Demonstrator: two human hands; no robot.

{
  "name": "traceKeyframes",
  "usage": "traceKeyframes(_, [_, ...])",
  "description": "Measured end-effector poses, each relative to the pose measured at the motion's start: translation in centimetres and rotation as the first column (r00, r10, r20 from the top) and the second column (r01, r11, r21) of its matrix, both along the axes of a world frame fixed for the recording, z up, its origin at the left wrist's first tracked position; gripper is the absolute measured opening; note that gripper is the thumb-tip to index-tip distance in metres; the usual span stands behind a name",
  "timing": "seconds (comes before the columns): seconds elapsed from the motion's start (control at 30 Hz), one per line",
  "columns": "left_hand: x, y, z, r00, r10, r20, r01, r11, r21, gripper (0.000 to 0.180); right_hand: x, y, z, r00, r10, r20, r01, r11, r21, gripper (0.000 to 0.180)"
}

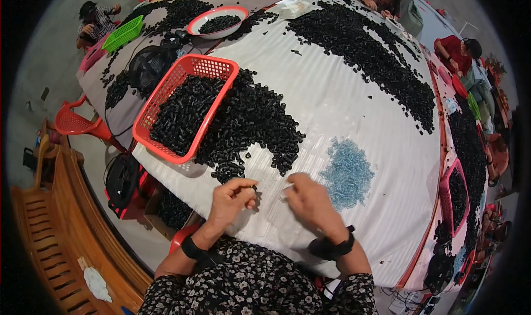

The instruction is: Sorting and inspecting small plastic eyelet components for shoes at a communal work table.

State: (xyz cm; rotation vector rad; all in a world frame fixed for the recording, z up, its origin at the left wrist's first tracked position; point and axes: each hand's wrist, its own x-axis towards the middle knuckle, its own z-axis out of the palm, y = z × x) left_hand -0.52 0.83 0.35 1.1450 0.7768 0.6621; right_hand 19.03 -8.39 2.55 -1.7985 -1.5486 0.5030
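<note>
My left hand (229,201) is closed in a pinch over the white tabletop cover, with a small black plastic piece (254,188) showing at its fingertips. Just to its right is my right hand (311,200), smeared by motion, so whether its fingers grip anything is unclear. A pile of small, clear bluish pieces (348,174) lies beside the right hand. Beyond the left hand spreads a heap of short black tube-like pieces (257,116). More of these fill a red perforated basket (235,66) at the heap's left side.
A black fan (148,71) and a red-rimmed white basin (243,12) stand beyond the basket. Another large black heap (365,44) covers the far side. A pink basket (445,204) is at right. Several people sit around the tables. A wooden bench (77,243) stands at left.
</note>
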Motion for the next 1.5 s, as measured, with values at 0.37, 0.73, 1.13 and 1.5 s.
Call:
traceKeyframes(0.37, [-3.3,9.0,3.5,0.882,0.468,-0.060,-0.355,0.743,0.567,0.013,1.2,-1.9,-1.4,0.982,0.053,0.183,-0.060,0.998,0.030,0.012])
traceKeyframes(0.73, [-4.2,13.7,2.0,0.656,0.720,-0.228,-0.119,0.396,0.910,0.026,-0.3,-0.9,-2.6,0.891,0.157,0.427,-0.170,0.985,-0.009,0.010])
traceKeyframes(1.13, [6.4,3.2,1.3,0.874,0.121,-0.471,0.478,-0.044,0.877,0.040,2.2,2.7,0.8,0.987,-0.063,-0.151,0.103,0.956,0.274,0.017])
traceKeyframes(1.5, [0.9,4.2,-1.7,0.930,0.234,-0.283,0.266,0.103,0.958,0.030,0.4,0.1,-2.9,0.845,-0.175,-0.506,0.255,0.963,0.092,0.008])
